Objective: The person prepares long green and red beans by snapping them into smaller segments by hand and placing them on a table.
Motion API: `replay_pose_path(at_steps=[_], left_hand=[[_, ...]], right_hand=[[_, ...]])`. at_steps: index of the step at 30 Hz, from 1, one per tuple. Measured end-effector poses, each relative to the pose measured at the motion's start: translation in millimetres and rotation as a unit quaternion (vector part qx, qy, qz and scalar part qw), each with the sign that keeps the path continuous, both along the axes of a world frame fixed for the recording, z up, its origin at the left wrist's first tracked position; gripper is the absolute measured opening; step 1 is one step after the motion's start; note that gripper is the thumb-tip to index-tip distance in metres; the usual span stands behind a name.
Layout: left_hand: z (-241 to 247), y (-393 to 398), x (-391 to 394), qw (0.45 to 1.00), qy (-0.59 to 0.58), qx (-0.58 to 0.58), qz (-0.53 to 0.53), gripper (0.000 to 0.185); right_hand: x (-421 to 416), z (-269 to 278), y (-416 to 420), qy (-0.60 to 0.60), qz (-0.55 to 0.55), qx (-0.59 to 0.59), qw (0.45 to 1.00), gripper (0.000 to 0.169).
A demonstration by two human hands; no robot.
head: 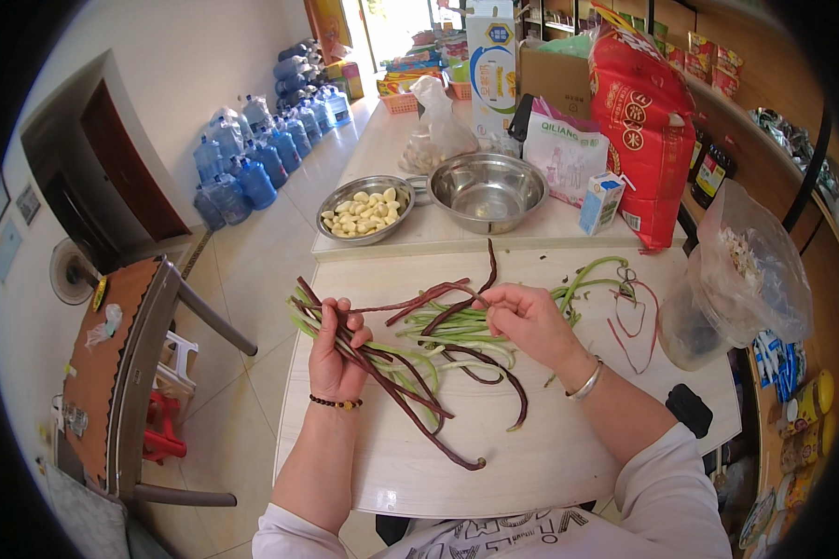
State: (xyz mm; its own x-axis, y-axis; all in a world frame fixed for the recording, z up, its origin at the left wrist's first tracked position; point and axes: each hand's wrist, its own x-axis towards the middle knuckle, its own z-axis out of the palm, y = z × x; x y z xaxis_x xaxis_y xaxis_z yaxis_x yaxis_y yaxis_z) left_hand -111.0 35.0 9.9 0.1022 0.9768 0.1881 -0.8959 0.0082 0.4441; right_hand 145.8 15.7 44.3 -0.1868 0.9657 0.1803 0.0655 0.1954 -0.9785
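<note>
My left hand (339,346) is closed around a bundle of green and purple long beans (391,377), whose ends stick out on both sides of the fist. Between the thumb and fingertips of my right hand (528,321) is the tip of a purple long bean (419,299), stretching across from the left hand. Under and between the hands, a loose pile of green long beans (454,325) lies on the pale table (531,461), with a few dark purple ones (521,398) among them. More green beans (587,269) curve beyond my right hand.
Behind the beans stand a metal bowl of peeled garlic cloves (363,213) and a larger metal basin (488,195). A milk carton (601,202) and a red rice bag (643,140) are at back right. Scissors (627,279), a red cord (647,342) and a clear plastic bag (748,279) lie right.
</note>
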Motion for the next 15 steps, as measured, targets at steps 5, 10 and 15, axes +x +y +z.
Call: replay_pose_path(at_steps=[5, 10, 15], left_hand=[[2, -2, 2, 1.0, -0.006, 0.011, -0.007, 0.013], [5, -6, 2, 0.998, -0.031, 0.036, -0.039, 0.013], [8, -8, 4, 0.997, -0.055, 0.033, -0.044, 0.013]], right_hand=[[2, -7, 4, -0.028, -0.044, 0.0, 0.999, 0.017], [11, -6, 5, -0.208, -0.064, 0.152, 0.964, 0.015], [13, -2, 6, -0.382, -0.131, 0.257, 0.878, 0.014]])
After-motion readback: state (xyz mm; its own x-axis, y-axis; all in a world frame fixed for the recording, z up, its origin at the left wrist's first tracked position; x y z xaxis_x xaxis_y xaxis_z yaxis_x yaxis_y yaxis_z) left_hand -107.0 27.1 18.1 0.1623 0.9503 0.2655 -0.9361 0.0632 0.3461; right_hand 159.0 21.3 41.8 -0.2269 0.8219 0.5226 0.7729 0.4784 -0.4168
